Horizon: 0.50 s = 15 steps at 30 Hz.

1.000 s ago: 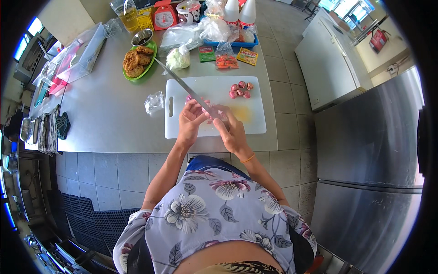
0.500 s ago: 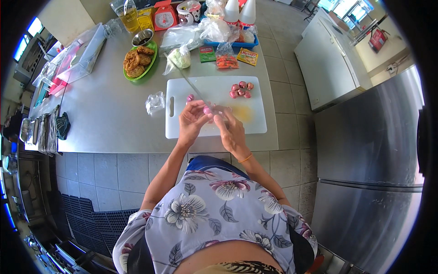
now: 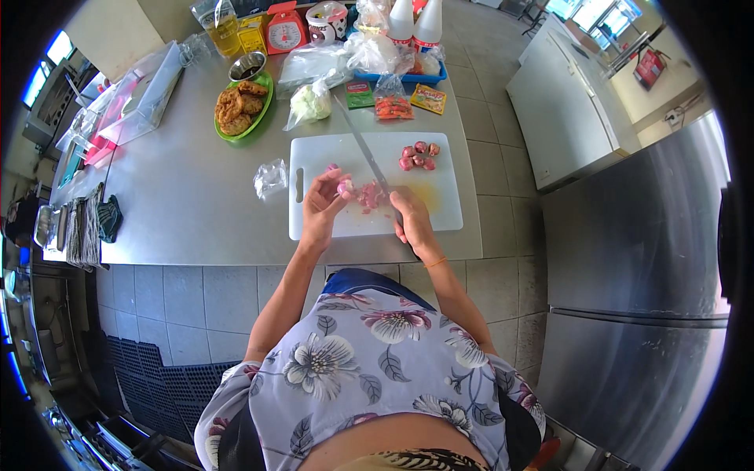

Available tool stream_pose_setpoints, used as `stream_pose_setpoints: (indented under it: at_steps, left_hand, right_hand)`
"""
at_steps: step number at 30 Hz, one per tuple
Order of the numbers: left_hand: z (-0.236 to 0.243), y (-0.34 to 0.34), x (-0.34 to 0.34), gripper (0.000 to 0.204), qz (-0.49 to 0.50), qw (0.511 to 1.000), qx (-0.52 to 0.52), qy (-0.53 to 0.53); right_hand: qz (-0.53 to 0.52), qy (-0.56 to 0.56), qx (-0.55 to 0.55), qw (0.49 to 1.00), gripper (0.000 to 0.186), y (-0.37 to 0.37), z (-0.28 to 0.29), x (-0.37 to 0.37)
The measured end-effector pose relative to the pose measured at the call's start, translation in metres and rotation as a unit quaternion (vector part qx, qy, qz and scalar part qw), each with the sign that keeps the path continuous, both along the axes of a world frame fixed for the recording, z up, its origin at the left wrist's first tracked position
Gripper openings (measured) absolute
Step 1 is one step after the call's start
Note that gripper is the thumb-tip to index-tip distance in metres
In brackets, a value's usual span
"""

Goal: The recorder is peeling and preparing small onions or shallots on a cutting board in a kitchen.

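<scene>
My left hand [image 3: 320,206] pinches a peeled shallot [image 3: 344,187] above the left part of a white cutting board [image 3: 314,151]. Just beyond its fingertips another shallot [image 3: 333,167] lies on the board. In my right hand [image 3: 411,217] is the handle of a long knife [image 3: 364,147], whose blade points up and left across the board, past the held shallot on its right. Chopped shallot [image 3: 370,195] is heaped between my hands. At the board's far right sits a cluster of whole red shallots [image 3: 418,155]. A yellowish wet patch [image 3: 425,194] shows beside my right hand.
Left of the board lies a crumpled clear plastic bag [image 3: 271,179]. Behind it stand a green plate [image 3: 267,108] of fried pieces, bagged pale vegetable [image 3: 309,103], bagged red chillies or carrots [image 3: 393,107], sachets [image 3: 428,99] and a red scale [image 3: 286,30]. Steel fridge [image 3: 628,298] at right.
My hands have moved apart. The knife has swung away from the shallot in my left hand, my right hand going right and its blade tip shifting right. The chopped heap is now uncovered.
</scene>
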<state>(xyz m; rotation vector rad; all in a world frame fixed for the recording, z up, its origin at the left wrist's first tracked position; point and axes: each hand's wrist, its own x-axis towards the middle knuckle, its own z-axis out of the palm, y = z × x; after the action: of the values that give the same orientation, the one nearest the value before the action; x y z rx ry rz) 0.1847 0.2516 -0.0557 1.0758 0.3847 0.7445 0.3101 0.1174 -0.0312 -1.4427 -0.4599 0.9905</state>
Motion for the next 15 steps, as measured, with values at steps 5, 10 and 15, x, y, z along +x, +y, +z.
stream_pose_setpoints:
  at_steps: [5,10,15]
  left_hand:
    - [-0.004,0.007,-0.007,0.040,0.010,0.995,0.091,0.038]
    - [-0.009,0.020,-0.014,0.043,0.166,0.885,0.340,0.270]
    - [-0.029,0.037,-0.004,0.044,0.190,0.873,0.361,0.267]
  right_hand:
    - [-0.069,-0.127,-0.053,0.988,0.037,-0.006,-0.018,0.001]
    - [-0.096,-0.241,-0.131,0.957,0.046,-0.019,-0.028,0.012]
    - [-0.136,-0.257,-0.162,0.943,0.044,-0.023,-0.020,0.017]
